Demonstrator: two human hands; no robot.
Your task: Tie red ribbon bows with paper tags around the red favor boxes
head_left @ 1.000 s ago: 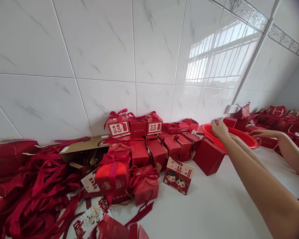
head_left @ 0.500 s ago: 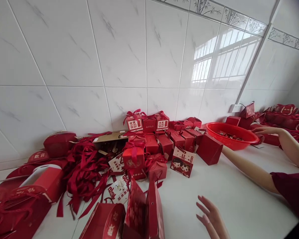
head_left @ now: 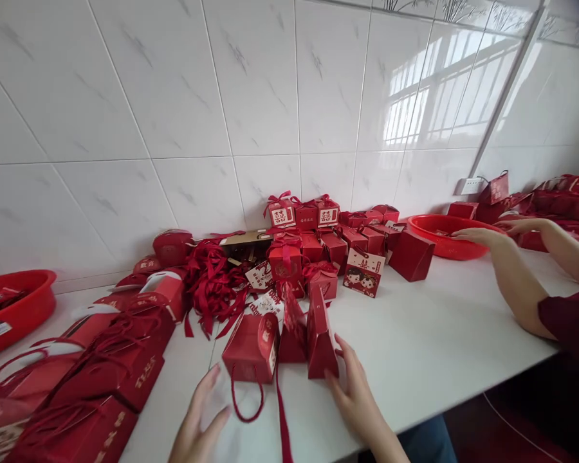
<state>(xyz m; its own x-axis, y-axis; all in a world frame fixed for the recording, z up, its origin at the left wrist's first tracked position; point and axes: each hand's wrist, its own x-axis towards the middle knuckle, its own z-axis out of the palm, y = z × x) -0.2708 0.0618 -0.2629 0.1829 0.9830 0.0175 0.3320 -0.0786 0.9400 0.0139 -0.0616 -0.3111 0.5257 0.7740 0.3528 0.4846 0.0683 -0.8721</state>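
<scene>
Near the table's front edge, my left hand [head_left: 200, 418] has its fingers apart and holds nothing. Just beyond its fingertips lies a red gift box [head_left: 251, 347] with a rope handle hanging toward me. My right hand [head_left: 354, 395] is against the right side of an upright red gift box [head_left: 322, 344], its thumb by the lower front corner and its fingers spread. Between these two boxes stands a narrow red box [head_left: 293, 331]. A dark red ribbon [head_left: 283, 418] runs from there down to the table edge.
Behind are stacked small red boxes [head_left: 285, 260], a heap of ribbons [head_left: 212, 283] and a card with cartoon figures [head_left: 363, 273]. Handled boxes [head_left: 120, 373] line the left, beside a red basin [head_left: 38, 292]. A co-worker's hands [head_left: 482, 236] are at another red basin [head_left: 429, 225].
The view has swung left and down. My left hand has come into view, and my right hand has moved to the upright box. One co-worker's hand has moved over the basin.
</scene>
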